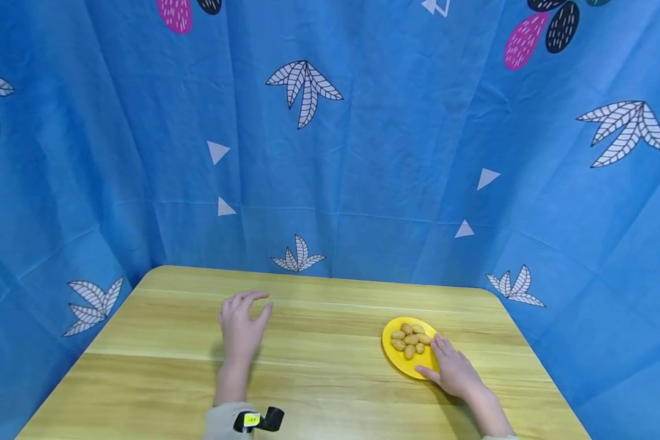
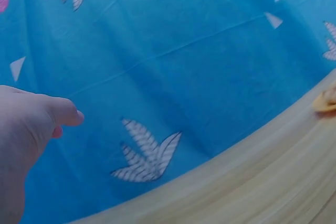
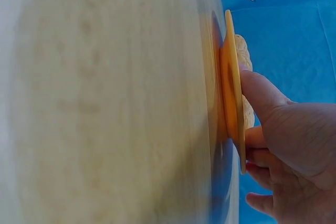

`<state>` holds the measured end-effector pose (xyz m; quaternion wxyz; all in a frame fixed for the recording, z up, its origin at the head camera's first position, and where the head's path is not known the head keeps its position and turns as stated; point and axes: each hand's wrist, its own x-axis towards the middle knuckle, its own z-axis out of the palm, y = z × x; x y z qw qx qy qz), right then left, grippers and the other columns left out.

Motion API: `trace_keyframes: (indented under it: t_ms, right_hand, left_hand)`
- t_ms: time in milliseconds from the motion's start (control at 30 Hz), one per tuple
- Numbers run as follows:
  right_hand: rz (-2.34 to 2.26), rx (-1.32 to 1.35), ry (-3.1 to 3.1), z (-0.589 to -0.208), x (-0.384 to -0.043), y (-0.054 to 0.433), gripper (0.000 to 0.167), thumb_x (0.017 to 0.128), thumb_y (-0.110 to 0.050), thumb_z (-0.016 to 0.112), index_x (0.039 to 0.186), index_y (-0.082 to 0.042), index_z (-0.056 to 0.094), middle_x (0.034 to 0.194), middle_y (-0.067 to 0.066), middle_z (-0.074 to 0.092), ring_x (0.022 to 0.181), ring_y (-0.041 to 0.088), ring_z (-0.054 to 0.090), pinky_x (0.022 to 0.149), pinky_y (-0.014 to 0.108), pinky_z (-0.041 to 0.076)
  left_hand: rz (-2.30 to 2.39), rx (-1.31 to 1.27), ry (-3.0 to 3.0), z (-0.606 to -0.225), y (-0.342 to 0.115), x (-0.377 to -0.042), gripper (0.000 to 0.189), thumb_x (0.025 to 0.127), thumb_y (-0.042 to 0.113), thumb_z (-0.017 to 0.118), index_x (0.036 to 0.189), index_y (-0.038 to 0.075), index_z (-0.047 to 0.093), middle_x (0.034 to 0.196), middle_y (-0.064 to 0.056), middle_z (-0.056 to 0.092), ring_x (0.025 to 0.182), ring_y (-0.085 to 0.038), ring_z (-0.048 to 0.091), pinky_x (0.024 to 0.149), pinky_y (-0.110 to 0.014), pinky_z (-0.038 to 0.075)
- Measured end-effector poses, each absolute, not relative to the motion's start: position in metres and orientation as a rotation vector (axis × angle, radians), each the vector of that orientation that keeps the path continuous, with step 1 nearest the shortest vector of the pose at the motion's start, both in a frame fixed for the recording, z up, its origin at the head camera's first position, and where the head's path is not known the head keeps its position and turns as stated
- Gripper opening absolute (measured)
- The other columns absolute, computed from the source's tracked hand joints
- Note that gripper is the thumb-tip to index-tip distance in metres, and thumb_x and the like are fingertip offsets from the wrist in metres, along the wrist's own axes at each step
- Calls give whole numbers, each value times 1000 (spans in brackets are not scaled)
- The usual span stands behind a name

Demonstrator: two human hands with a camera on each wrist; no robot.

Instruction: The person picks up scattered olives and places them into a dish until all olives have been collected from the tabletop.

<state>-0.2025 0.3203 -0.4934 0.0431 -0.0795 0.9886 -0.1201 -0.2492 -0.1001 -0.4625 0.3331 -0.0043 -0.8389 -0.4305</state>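
On the right side of the table a round yellow plate holds several tan, textured peanuts in their shells. My right hand lies at the plate's right rim with thumb and fingers spread; the fingertips are close to the peanuts and the thumb is over the near rim. In the right wrist view the thumb touches the plate from above, and the other fingers are partly hidden behind the rim. My left hand hovers over the left part of the table, fingers loosely bent, thumb apart, holding nothing.
The light wooden table has rounded far corners. Behind it and along both sides hangs a blue patterned cloth. A black strap device is on the left sleeve.
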Motion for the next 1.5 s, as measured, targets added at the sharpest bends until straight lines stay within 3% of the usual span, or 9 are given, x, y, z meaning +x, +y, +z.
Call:
trace_keyframes:
  t_ms: [267,500,767,967,1200,1500]
  right_hand:
    - [-375,-257,3037,-493,-205,318,84,92,-50,58,138,17,39,151,36,28,139,53,28,110,64,28]
    - [-375,-273,3041,-493,-202,318,82,92,-48,59,137,17,40,150,36,29,139,53,29,110,64,28]
    - [-380,-260,3036,-496,-201,320,83,92,-49,59,138,17,39,150,35,29,139,52,29,109,64,28]
    - [-384,-249,3033,-498,-200,322,84,92,-50,58,138,17,39,151,35,28,139,52,29,109,65,28]
    - [-392,-253,3041,-496,-201,323,84,92,-50,59,138,17,39,150,35,29,139,53,29,109,64,29]
    - [-400,-244,3031,-497,-203,321,84,91,-50,60,138,17,38,150,36,28,139,53,28,109,64,28]
  left_hand:
    - [-1115,145,-2273,-482,-137,-247,22,85,19,74,105,11,72,116,-16,64,113,-38,46,93,-54,29]
    - [-1107,267,-2327,-505,-159,-247,23,88,20,71,108,10,71,121,-19,62,117,-40,44,92,-54,28]
    - [-1087,350,-2332,-523,-168,-247,23,86,18,72,107,8,71,122,-22,62,112,-41,46,90,-53,30]
    - [-1057,411,-2409,-525,-170,-248,31,87,21,71,115,9,68,128,-26,58,115,-46,45,90,-57,31]
    - [-1084,457,-2509,-525,-171,-253,38,88,29,69,121,13,66,134,-24,55,123,-49,39,96,-62,27]
    - [-1023,371,-2634,-528,-172,-257,39,89,36,67,124,17,66,132,-18,61,123,-48,41,96,-61,30]
